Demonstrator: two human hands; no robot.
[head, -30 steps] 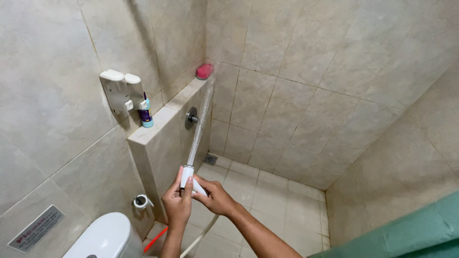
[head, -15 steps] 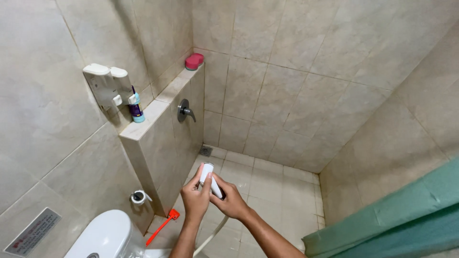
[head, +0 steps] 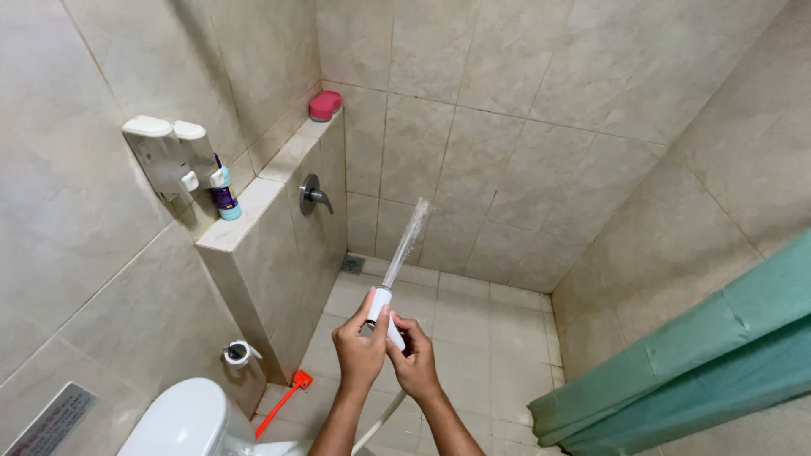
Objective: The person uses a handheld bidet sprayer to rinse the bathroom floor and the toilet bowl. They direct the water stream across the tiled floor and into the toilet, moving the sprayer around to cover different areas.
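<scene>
Both my hands grip a white hand sprayer [head: 382, 311] held out in front of me. My left hand [head: 359, 349] wraps the handle from the left. My right hand [head: 414, 361] closes on it from the right, just below. A jet of water [head: 407, 241] shoots from the nozzle up and to the right, toward the tiled back wall [head: 473, 143]. The sprayer's pale hose [head: 378, 422] hangs down between my forearms.
A low tiled partition [head: 270, 245] stands on the left with a metal tap [head: 314, 195], a pink soap dish [head: 324, 105], a purple bottle [head: 224, 198] and white wall dispensers [head: 173, 156]. A white toilet [head: 182, 420], an orange brush [head: 283, 402] and a green curtain [head: 693, 363] are nearby.
The view has shifted. My hands and the sprayer have risen slightly, and a jet of water now shoots from the nozzle toward the back wall.
</scene>
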